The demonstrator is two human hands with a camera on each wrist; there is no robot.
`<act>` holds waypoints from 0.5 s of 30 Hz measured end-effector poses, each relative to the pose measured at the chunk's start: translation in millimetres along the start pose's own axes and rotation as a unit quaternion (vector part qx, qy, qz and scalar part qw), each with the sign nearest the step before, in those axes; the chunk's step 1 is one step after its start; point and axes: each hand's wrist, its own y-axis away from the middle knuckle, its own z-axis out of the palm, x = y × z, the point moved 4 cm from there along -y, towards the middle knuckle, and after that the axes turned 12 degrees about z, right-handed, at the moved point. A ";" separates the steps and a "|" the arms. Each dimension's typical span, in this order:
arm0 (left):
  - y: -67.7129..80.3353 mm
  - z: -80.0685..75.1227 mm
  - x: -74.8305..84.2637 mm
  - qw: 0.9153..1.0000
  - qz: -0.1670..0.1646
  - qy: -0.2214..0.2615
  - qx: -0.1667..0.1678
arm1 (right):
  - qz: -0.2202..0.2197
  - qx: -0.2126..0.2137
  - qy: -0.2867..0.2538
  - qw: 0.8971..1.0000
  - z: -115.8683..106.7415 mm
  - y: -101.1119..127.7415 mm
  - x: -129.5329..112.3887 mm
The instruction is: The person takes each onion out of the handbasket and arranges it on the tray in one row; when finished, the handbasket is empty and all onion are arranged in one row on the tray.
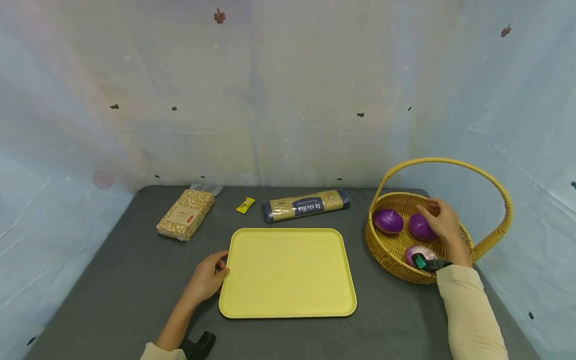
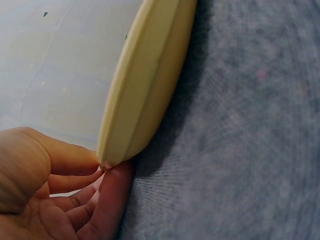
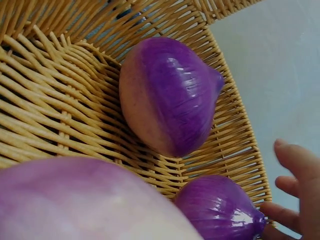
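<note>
Our right hand, fingers loose and holding nothing, reaches the middle 1 of 3 purple onions in the basket at right; it looks smooth, light and slippery, so we should cup its round sides.

Left hand touching yellow tray edge, right hand over purple onions in wicker basket

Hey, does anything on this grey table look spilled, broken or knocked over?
Nothing stands out. The flat yellow plastic tray lies level, the three purple onions sit inside the woven wicker basket, and the packets look intact.
</note>
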 end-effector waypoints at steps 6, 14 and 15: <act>0.2 -0.7 0.0 1.000 0.003 -0.003 0.002 | 0.001 -0.024 0.039 0.999 4.9 0.5 4.2; 0.5 -0.4 0.2 1.000 0.005 -0.002 0.004 | -0.005 -0.076 0.078 0.994 13.1 2.3 9.1; 0.5 -0.5 0.6 1.000 0.007 -0.004 0.006 | -0.004 -0.081 0.079 0.994 14.0 2.3 10.1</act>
